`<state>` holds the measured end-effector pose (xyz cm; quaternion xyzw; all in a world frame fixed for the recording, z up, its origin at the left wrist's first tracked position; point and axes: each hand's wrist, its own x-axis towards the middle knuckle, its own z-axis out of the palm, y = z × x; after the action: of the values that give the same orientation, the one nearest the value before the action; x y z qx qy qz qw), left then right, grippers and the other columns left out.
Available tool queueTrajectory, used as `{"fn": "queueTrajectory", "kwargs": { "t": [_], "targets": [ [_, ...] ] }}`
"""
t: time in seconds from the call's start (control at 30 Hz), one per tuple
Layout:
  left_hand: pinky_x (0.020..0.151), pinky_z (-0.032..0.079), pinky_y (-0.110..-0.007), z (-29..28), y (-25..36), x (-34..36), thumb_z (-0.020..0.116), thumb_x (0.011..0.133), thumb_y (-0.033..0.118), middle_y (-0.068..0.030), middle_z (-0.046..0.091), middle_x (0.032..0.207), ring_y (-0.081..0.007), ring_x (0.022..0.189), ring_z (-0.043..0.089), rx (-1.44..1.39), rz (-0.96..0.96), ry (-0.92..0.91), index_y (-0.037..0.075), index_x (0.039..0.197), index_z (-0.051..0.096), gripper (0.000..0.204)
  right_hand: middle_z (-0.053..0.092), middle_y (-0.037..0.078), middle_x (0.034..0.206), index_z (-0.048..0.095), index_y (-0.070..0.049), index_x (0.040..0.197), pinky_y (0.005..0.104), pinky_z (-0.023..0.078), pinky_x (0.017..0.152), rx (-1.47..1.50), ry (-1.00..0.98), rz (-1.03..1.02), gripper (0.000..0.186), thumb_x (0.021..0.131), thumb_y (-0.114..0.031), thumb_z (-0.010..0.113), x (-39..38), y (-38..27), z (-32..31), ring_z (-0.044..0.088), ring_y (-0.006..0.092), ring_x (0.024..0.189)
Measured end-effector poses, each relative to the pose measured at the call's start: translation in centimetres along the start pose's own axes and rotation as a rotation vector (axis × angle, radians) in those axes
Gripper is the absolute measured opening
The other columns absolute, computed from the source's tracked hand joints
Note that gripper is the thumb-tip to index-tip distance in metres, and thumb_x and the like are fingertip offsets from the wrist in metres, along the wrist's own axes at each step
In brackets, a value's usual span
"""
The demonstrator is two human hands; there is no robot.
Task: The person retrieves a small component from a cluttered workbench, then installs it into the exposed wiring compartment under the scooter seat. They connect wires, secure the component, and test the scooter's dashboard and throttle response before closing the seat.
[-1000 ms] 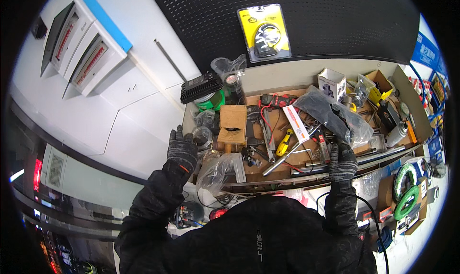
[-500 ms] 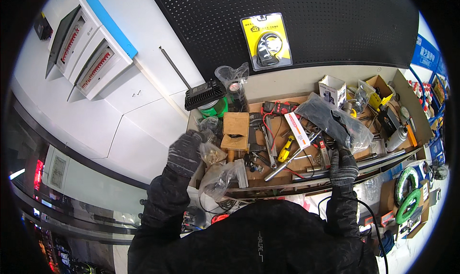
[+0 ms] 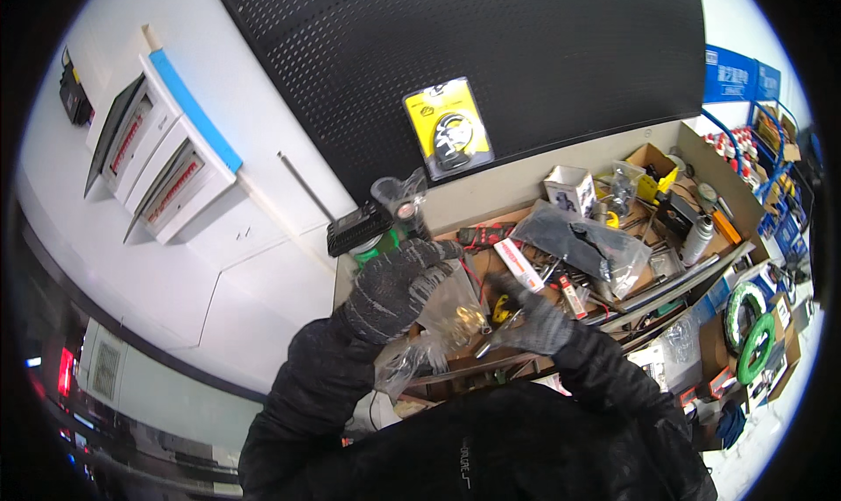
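My left hand [image 3: 396, 292], in a dark grey knit glove, is closed on a clear plastic bag [image 3: 453, 313] with small brass-coloured parts in it. The bag hangs over the left part of the shallow tool tray [image 3: 517, 358]. A little to the right, my right hand [image 3: 541, 322], gloved the same way, is smeared by motion. Its thumb and fingers look apart, with nothing seen between them. Just beyond those fingers lies a yellow-handled tool [image 3: 501, 308], partly covered. Farther back in the tray are a long white box [image 3: 519, 265] and a grey plastic bag [image 3: 565, 243].
A black lamp-like device [image 3: 359, 229] stands at the tray's back left corner. Behind the tray rises a black pegboard [image 3: 543, 72] with a yellow blister pack [image 3: 448, 129]. Green coils [image 3: 755, 348] lie at the right. A spray can [image 3: 698, 240] stands in the tray's right end.
My left hand has moved right with the bag of brass-coloured parts. My right hand has let go of the grey bag's near edge and come left toward it. The view has turned.
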<state>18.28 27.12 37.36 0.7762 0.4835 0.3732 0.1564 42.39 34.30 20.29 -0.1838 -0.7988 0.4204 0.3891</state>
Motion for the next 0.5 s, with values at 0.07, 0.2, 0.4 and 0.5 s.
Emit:
{"fn": "queueTrajectory", "kwargs": {
  "t": [0.07,0.2,0.4,0.5],
  "targets": [
    [0.094,0.056,-0.032,1.3,-0.1,0.2,0.071,0.095,0.004,-0.0118,0.072,0.120,-0.0195,0.109,0.069,-0.056,-0.012,0.042,0.001,0.127,0.067,0.033,0.067,0.012,0.126,0.053,-0.002,0.142,0.0369,0.054,0.096,0.284,-0.186,0.163,0.068,0.086,-0.022,0.085,1.3,1.0,1.6,0.064,0.0228,0.113],
    [0.092,0.057,-0.032,1.5,-2.8,-0.9,0.072,0.097,0.013,-0.0124,0.073,0.118,-0.0181,0.107,0.069,-0.342,-0.267,0.026,-0.001,0.128,0.067,0.034,0.075,0.005,0.102,0.065,-0.002,0.127,0.0353,0.058,0.082,0.004,-0.137,0.273,0.044,0.092,-0.023,0.080,0.6,2.1,1.9,0.069,0.0184,0.089],
    [0.083,0.058,-0.031,3.7,-7.6,-4.4,0.067,0.100,0.009,-0.0113,0.073,0.108,-0.0191,0.096,0.070,-0.414,-0.352,0.106,-0.003,0.121,0.070,0.024,0.075,0.006,0.106,0.066,-0.003,0.127,0.0328,0.058,0.081,0.290,-0.054,0.364,0.043,0.094,-0.027,0.079,-1.2,0.9,0.5,0.069,0.0129,0.089],
    [0.090,0.058,-0.031,5.4,-7.6,-5.3,0.066,0.100,0.004,-0.0120,0.072,0.112,-0.0191,0.100,0.070,-0.166,0.107,0.176,-0.005,0.120,0.068,0.022,0.075,0.009,0.108,0.066,-0.003,0.126,0.0346,0.057,0.088,0.198,-0.114,0.405,0.043,0.094,-0.029,0.078,-1.8,1.2,1.0,0.071,0.0175,0.099]
  ]
}}
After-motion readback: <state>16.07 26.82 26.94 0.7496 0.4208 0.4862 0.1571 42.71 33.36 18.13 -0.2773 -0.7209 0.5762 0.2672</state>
